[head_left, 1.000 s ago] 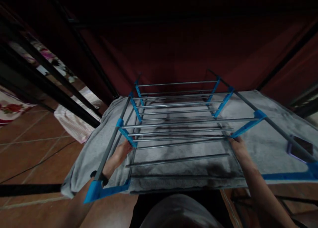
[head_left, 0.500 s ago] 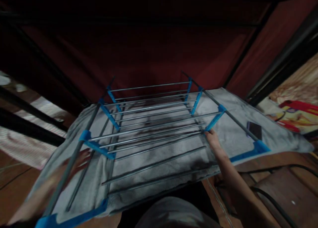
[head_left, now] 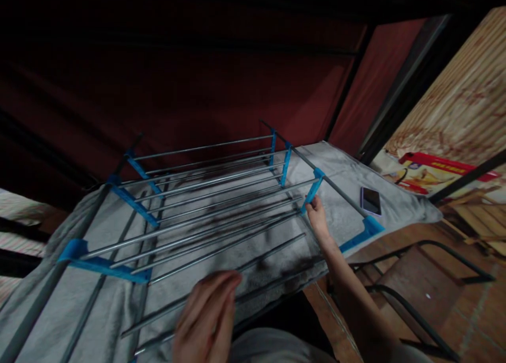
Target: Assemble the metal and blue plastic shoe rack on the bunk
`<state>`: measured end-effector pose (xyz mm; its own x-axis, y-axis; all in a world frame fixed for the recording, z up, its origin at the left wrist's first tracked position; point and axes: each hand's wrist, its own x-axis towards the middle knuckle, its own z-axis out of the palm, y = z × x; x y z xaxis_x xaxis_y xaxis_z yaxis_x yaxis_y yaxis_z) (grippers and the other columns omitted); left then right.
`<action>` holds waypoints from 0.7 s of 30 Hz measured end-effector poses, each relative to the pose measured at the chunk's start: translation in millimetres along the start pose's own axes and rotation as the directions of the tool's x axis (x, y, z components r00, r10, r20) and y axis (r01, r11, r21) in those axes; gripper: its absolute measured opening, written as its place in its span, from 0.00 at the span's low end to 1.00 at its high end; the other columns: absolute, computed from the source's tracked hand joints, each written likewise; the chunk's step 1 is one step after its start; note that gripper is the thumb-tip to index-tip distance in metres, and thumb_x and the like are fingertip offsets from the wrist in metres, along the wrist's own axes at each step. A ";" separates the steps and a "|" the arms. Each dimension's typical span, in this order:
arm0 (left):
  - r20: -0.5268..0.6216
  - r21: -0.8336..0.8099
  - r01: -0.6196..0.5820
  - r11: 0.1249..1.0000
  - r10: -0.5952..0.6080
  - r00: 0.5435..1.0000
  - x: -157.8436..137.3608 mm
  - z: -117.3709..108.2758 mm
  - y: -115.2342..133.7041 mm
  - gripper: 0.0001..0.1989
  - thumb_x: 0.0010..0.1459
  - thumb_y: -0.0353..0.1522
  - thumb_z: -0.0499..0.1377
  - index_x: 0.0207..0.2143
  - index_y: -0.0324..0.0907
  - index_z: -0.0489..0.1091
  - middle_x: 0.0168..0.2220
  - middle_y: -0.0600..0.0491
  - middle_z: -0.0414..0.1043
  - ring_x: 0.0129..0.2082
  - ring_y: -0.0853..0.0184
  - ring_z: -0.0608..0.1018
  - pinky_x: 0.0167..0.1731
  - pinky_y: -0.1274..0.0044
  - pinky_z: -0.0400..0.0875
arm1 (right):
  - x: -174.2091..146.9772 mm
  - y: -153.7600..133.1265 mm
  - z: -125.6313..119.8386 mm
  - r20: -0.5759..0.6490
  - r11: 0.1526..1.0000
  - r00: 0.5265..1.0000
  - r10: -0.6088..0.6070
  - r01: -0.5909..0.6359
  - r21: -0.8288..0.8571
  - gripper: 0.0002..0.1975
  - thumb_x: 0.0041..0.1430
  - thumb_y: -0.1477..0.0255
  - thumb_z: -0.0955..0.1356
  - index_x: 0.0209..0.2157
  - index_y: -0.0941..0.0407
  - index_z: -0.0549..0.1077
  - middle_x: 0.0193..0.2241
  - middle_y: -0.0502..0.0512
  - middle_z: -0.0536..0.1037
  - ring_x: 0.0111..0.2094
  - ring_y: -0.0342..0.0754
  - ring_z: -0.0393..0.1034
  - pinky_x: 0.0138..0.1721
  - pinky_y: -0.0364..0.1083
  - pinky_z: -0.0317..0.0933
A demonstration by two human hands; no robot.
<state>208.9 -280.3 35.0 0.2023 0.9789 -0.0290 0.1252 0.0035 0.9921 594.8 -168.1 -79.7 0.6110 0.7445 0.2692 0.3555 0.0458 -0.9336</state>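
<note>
A rack of grey metal tubes joined by blue plastic brackets lies on a grey blanket (head_left: 272, 284). My right hand (head_left: 316, 215) grips the lower end of a blue bracket (head_left: 312, 192) on the rack's right side. My left hand (head_left: 207, 315) hangs over the near part of the rack, its fingers extended close together, with nothing visible in it. Beneath it, a loose grey tube (head_left: 158, 316) runs aslant across the blanket, partly hidden by this hand. Several crossbars (head_left: 213, 212) span between the left and right brackets.
A phone (head_left: 370, 200) lies on the blanket at the right. Beyond it are a red and yellow box (head_left: 430, 174) and a metal-framed chair (head_left: 419, 284). A dark red panel (head_left: 205, 99) stands behind the rack.
My left hand has moved from the rack's left side to the near middle. My right hand stays at the right bracket. The view has turned to the right.
</note>
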 end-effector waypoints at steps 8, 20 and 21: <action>0.386 0.548 -0.568 0.614 0.417 0.823 158.2 132.7 -3.5 0.19 0.63 0.29 0.53 0.56 0.41 0.70 0.56 0.38 0.70 0.57 0.50 0.70 0.59 0.59 0.61 | 10.0 -13.1 -10.2 0.084 0.995 0.993 -0.084 0.080 0.055 0.19 0.54 0.67 0.63 0.46 0.58 0.69 0.46 0.61 0.76 0.47 0.52 0.71 0.53 0.52 0.62; 0.568 0.732 -0.593 0.336 0.180 0.803 212.9 197.1 4.5 0.21 0.66 0.24 0.44 0.57 0.43 0.66 0.53 0.46 0.75 0.48 0.61 0.79 0.44 0.74 0.71 | 6.4 -16.1 -8.9 0.078 0.977 0.990 -0.120 0.132 -0.167 0.11 0.59 0.67 0.61 0.41 0.55 0.69 0.36 0.57 0.76 0.38 0.52 0.70 0.43 0.50 0.64; 0.560 0.735 -0.589 0.335 0.189 0.806 212.3 196.9 6.5 0.21 0.67 0.24 0.44 0.57 0.43 0.66 0.53 0.46 0.75 0.48 0.61 0.79 0.43 0.74 0.71 | 5.4 -17.2 -8.6 0.073 0.976 0.990 -0.124 0.135 -0.172 0.11 0.59 0.67 0.61 0.41 0.55 0.69 0.37 0.57 0.76 0.38 0.52 0.70 0.44 0.50 0.64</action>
<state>444.0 -112.7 11.3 0.7311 0.6755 0.0958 0.6368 -0.7260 0.2597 598.1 -170.6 -60.2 0.5092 0.7796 0.3647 0.5509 0.0304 -0.8340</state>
